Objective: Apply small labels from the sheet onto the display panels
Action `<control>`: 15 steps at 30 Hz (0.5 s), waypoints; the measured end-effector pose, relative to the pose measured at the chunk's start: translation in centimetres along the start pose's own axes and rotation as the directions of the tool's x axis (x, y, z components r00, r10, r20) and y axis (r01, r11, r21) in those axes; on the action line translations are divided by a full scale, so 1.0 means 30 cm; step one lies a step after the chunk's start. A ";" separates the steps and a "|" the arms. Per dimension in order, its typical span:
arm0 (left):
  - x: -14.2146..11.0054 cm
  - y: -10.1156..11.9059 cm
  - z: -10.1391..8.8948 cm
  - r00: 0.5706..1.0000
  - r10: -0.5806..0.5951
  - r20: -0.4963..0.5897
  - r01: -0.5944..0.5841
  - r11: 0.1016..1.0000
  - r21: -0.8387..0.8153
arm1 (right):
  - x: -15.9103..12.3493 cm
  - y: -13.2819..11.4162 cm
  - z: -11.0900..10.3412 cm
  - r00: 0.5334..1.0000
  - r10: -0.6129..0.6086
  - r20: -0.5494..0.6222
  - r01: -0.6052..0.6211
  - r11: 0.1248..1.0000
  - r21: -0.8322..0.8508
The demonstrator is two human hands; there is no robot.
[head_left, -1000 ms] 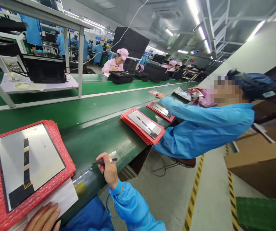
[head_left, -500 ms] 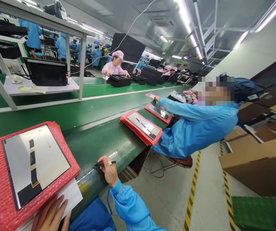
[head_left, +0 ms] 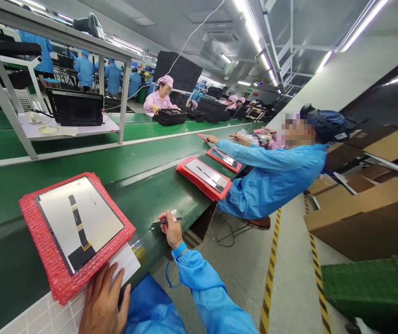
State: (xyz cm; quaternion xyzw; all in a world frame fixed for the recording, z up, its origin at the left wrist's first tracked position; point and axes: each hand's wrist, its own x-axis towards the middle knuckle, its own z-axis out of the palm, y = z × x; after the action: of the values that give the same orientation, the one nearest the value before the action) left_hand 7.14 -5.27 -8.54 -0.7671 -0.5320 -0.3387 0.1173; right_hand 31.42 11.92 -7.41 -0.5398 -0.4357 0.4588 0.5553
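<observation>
My left hand (head_left: 104,299) lies with fingers stretched on a white sheet (head_left: 129,262) at the bench edge. Its fingertips are beside a stack of red bubble-wrap sheets (head_left: 58,283). On top of that stack is a flat display panel (head_left: 106,215), its back silvery, with a dark flex cable (head_left: 78,220) across it. My right hand (head_left: 171,229) is closed around slim black tweezers (head_left: 177,219), held low over the green bench edge. Part of the tool is hidden by my fingers. A sheet with a pale grid (head_left: 42,315) shows under the stack.
Further along the green bench (head_left: 143,199) sit two more red-wrapped panel stacks (head_left: 204,178) (head_left: 224,159). A co-worker in blue (head_left: 268,171) sits at the right. A metal shelf frame (head_left: 125,102) stands behind with a black monitor (head_left: 75,107). Cardboard boxes (head_left: 362,218) line the right.
The view has shifted left and down, so the near stack sits further right and more of my left hand shows. My right hand still grips the tweezers. The co-worker's second hand has come into sight.
</observation>
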 end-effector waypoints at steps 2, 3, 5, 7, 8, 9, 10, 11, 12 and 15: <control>0.004 0.009 -0.014 0.999 -0.026 0.032 0.026 1.000 -0.011 | 0.000 -0.002 0.004 1.000 -0.005 -0.010 0.005 1.000 0.005; 0.005 0.013 -0.020 0.998 -0.039 0.054 0.040 0.999 -0.016 | -0.001 -0.003 0.006 1.000 -0.007 -0.013 0.007 1.000 0.005; 0.004 0.019 -0.029 0.994 -0.061 0.094 0.063 0.998 -0.021 | -0.005 -0.005 0.010 1.000 -0.013 -0.012 0.013 1.000 0.000; 0.004 0.023 -0.036 0.990 -0.079 0.113 0.082 0.996 -0.020 | -0.011 -0.010 0.014 1.000 -0.019 -0.005 0.019 1.000 -0.012; 0.004 0.024 -0.038 0.990 -0.084 0.118 0.087 0.996 -0.019 | -0.015 -0.014 0.016 1.000 -0.023 0.001 0.023 1.000 -0.021; 0.004 0.024 -0.039 0.990 -0.084 0.117 0.087 0.996 -0.019 | -0.018 -0.019 0.019 1.000 -0.027 0.008 0.027 0.999 -0.031; 0.004 0.023 -0.039 0.991 -0.078 0.110 0.081 0.997 -0.019 | -0.022 -0.024 0.020 0.999 -0.031 0.019 0.031 0.999 -0.042; 0.002 0.020 -0.037 0.993 -0.070 0.100 0.072 0.997 -0.018 | -0.024 -0.029 0.021 0.999 -0.034 0.031 0.036 0.998 -0.053; -0.002 0.015 -0.033 0.995 -0.058 0.086 0.060 0.998 -0.017 | -0.027 -0.034 0.020 0.998 -0.037 0.044 0.040 0.997 -0.063; -0.027 -0.012 -0.009 0.998 -0.005 0.060 0.006 1.000 -0.013 | -0.032 -0.043 0.011 0.996 -0.041 0.073 0.048 0.995 -0.092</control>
State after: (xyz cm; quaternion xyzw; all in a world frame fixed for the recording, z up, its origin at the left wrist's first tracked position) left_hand 6.54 -5.86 -8.92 -0.7762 -0.5351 -0.3193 0.0957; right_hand 30.96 11.05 -6.11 -0.5386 -0.4880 0.4445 0.5236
